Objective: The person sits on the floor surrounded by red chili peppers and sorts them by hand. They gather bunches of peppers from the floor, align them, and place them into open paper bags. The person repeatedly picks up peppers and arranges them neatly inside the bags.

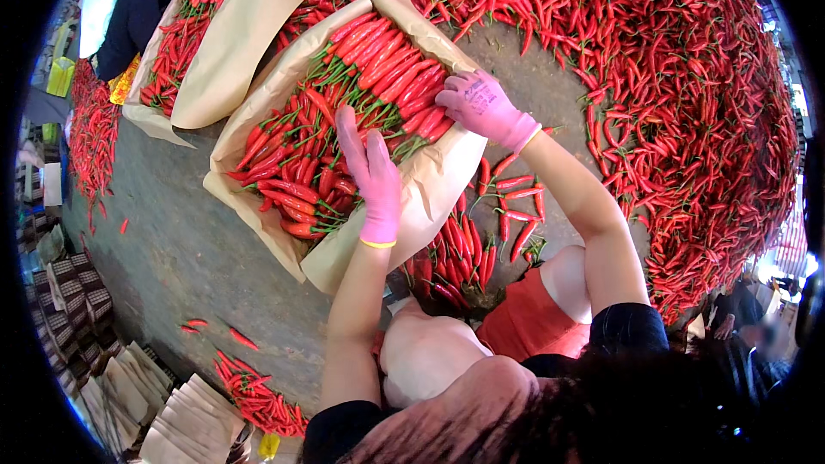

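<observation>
A box lined with brown paper [425, 180] stands before me, filled with red chili peppers [387, 64]. Along its far side the peppers lie in neat rows, with green stems towards the box's middle. My left hand [374, 174], in a pink glove, is over the near side of the box with its fingers apart, above the peppers and beside the paper. Gloved in pink too, my right hand [477, 103] rests at the box's right edge with curled fingers touching the end of a pepper row; whether it grips a pepper or the paper is hidden.
A second paper-lined box of peppers [174, 51] stands at the upper left, near a person in a light top [97, 6]. A large heap of chili peppers [696, 109] covers the floor at the right. Folded brown paper [187, 425] lies at the lower left.
</observation>
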`<control>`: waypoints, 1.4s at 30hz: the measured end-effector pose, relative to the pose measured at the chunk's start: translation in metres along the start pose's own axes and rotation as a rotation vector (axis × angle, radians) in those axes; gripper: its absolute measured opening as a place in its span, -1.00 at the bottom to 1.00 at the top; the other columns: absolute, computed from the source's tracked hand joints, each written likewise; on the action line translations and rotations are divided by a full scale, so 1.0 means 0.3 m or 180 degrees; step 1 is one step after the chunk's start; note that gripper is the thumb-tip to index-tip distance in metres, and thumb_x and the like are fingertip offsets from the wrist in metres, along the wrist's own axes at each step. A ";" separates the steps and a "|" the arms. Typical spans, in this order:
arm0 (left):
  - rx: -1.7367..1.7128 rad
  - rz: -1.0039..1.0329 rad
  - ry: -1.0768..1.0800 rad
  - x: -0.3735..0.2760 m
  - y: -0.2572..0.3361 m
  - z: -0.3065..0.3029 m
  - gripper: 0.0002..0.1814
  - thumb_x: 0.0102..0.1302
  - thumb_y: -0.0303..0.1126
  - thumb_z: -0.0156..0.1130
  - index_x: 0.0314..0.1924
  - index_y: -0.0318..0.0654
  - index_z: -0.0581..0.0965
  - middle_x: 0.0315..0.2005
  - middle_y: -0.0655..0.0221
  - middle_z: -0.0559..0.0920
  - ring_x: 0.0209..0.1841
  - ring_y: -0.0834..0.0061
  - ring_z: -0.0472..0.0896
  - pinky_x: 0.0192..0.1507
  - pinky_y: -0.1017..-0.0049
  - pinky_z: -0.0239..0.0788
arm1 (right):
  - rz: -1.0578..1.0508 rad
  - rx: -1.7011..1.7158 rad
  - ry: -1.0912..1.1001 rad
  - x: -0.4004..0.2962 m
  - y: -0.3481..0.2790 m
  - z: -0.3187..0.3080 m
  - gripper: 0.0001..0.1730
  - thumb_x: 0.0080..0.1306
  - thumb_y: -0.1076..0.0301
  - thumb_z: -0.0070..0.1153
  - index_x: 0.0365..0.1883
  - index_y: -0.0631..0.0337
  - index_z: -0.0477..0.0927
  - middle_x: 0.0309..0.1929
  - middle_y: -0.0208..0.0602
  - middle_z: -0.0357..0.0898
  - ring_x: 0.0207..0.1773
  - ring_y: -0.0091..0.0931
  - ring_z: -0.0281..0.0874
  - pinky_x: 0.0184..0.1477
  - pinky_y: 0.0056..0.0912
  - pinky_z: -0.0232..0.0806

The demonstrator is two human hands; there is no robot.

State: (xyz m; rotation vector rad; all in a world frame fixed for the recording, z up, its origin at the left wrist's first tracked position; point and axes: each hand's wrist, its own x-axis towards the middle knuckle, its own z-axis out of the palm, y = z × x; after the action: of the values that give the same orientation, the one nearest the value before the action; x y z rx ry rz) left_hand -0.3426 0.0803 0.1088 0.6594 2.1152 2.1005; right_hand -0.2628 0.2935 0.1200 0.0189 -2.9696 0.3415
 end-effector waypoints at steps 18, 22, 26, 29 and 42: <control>-0.0033 -0.0170 0.0225 -0.011 0.022 -0.029 -0.42 0.56 -0.28 -0.14 0.41 -0.54 0.11 0.43 0.01 0.19 0.48 0.21 0.15 0.47 0.34 -0.09 | 0.0284 0.0494 0.0147 -0.013 -0.025 -0.075 -0.74 0.15 0.26 0.16 -0.17 0.01 0.63 -0.27 -0.24 0.56 -0.09 -0.22 0.54 -0.06 -0.09 0.39; 0.0341 -0.0109 0.0281 -0.048 0.077 0.020 -0.37 0.55 -0.19 -0.16 0.41 -0.56 0.13 0.45 -0.03 0.14 0.51 0.18 0.10 0.51 0.28 -0.17 | -0.0101 0.0909 -0.0027 -0.057 -0.036 0.004 -0.58 0.23 0.22 0.16 0.05 0.12 0.55 -0.13 -0.14 0.56 -0.02 -0.17 0.54 0.02 -0.10 0.39; -0.0259 0.1009 -0.0195 -0.105 0.167 -0.026 -0.43 0.48 -0.34 -0.11 0.37 -0.59 0.18 0.39 -0.06 0.24 0.47 0.13 0.16 0.48 0.23 -0.07 | 0.0237 0.1763 0.0184 -0.174 0.082 -0.103 -0.45 0.29 0.16 0.17 0.21 0.22 0.51 0.08 -0.01 0.58 0.09 -0.14 0.54 0.16 -0.11 0.36; -0.0044 0.0053 -0.2296 -0.218 0.191 -0.047 -0.57 0.34 -0.49 0.07 0.20 -0.51 0.44 0.11 0.03 0.56 0.19 0.18 0.51 0.26 0.30 0.28 | 0.1891 0.1796 0.0350 -0.461 0.165 -0.230 -0.51 0.35 0.25 0.15 0.20 0.29 0.51 -0.01 -0.19 0.63 -0.06 -0.47 0.57 0.04 -0.41 0.43; 0.1143 0.0075 -0.3781 -0.289 0.125 0.105 -0.60 0.37 -0.44 0.10 0.19 -0.36 0.49 0.09 0.17 0.59 0.13 0.23 0.55 0.19 0.32 0.36 | 0.3586 0.1624 0.0395 -1.111 0.137 0.310 -0.68 0.23 0.13 0.04 -0.16 0.07 0.65 -0.24 -0.05 0.65 -0.14 -0.12 0.62 -0.09 -0.09 0.44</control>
State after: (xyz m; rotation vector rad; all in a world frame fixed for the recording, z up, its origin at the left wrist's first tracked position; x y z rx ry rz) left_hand -0.2440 0.0772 0.1231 1.4653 1.6664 0.8263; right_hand 0.0517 0.3107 -0.0296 -1.5337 -2.3550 1.1212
